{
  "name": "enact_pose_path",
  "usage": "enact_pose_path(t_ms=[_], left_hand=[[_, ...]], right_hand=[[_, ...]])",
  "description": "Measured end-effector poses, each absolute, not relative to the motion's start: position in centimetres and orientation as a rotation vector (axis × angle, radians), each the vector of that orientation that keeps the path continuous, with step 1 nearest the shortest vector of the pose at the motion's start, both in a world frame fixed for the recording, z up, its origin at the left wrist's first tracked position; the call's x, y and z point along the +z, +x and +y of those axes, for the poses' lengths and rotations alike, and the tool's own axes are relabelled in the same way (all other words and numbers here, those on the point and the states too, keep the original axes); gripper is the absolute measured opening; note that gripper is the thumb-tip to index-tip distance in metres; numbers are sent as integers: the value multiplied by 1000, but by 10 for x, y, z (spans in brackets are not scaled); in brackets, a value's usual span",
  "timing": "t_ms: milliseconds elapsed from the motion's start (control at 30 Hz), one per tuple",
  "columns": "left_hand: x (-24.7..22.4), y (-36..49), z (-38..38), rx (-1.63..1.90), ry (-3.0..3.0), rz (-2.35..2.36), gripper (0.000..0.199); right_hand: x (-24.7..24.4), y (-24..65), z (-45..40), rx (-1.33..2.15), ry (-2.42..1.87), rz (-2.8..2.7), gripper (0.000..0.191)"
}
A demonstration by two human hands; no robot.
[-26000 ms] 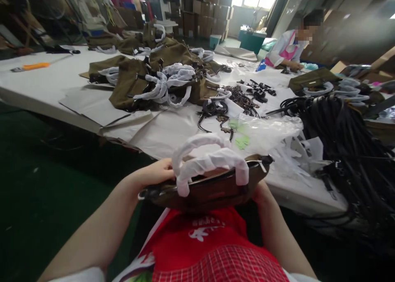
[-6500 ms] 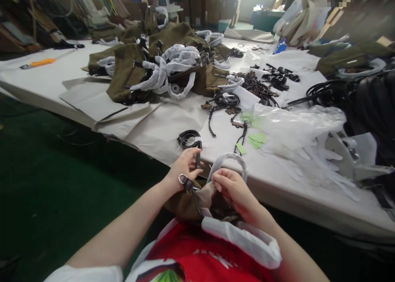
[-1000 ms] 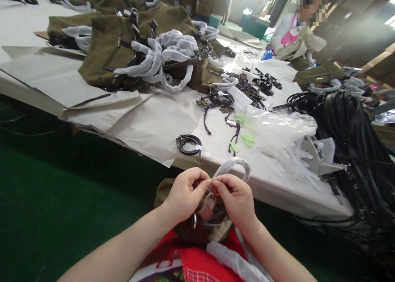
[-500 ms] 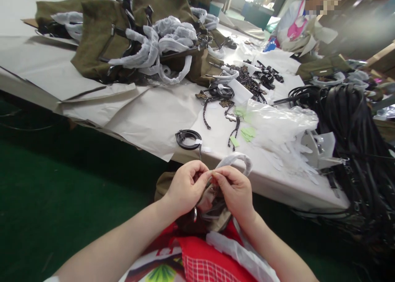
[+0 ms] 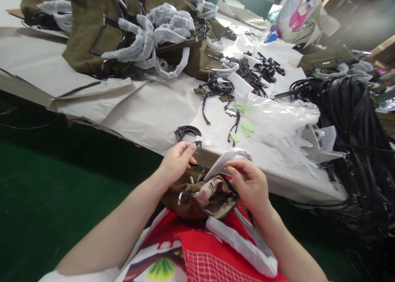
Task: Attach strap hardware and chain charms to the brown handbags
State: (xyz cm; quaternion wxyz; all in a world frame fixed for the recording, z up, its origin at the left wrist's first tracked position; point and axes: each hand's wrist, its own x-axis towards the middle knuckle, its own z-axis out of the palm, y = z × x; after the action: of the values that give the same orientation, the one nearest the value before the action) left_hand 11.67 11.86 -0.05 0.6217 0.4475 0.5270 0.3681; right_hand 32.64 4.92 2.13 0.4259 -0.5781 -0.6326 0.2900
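Note:
An olive-brown bag point(image 5: 182, 210) rests on my lap, its mouth open with pale lining and a zip showing. My left hand point(image 5: 177, 160) is above the bag's left side, thumb and forefinger pinched together close to a black strap. That strap runs down from a coiled black strap point(image 5: 187, 130) with a white band, lying at the table's edge. My right hand point(image 5: 249, 183) is on the bag's other side, fingers curled and thumb near the forefinger, beside the white-wrapped handle point(image 5: 220, 162). Whatever either pinch holds is too small to see.
Several olive bags point(image 5: 92, 31) with white-wrapped handles are heaped on the paper-covered table point(image 5: 148, 109). Braided cords point(image 5: 247, 74), green tags point(image 5: 247, 128) and clear plastic point(image 5: 284, 113) lie to the right. Black straps point(image 5: 352, 109) hang over the right end. Another person point(image 5: 293, 15) is across the table.
My hands, earlier pinched together over the bag, have separated: the left moved left and up toward the strap coil, the right moved right. The bag's open mouth now shows more. The view has shifted slightly.

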Motion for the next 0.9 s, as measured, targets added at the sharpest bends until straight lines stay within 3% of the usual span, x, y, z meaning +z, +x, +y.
enact_pose_path(t_ms=[133, 300, 500, 700, 833, 900], left_hand=[[-22, 99, 144, 546, 631, 1163, 42], [-38, 110, 161, 587, 350, 1044, 42], [-40, 126, 169, 656, 243, 1142, 38], [0, 107, 147, 878, 389, 1153, 22], [54, 83, 124, 1260, 988, 1196, 22], [80, 78, 111, 1250, 1392, 1266, 16]], right_hand=[[27, 363, 27, 985, -1488, -1968, 19], [-4, 376, 6, 1248, -1587, -2288, 58], [-33, 362, 11, 1149, -1579, -2282, 32], [-6, 369, 18, 929, -1511, -2372, 23], [21, 357, 23, 859, -1529, -2448, 12], [34, 343, 24, 853, -1513, -2479, 12]])
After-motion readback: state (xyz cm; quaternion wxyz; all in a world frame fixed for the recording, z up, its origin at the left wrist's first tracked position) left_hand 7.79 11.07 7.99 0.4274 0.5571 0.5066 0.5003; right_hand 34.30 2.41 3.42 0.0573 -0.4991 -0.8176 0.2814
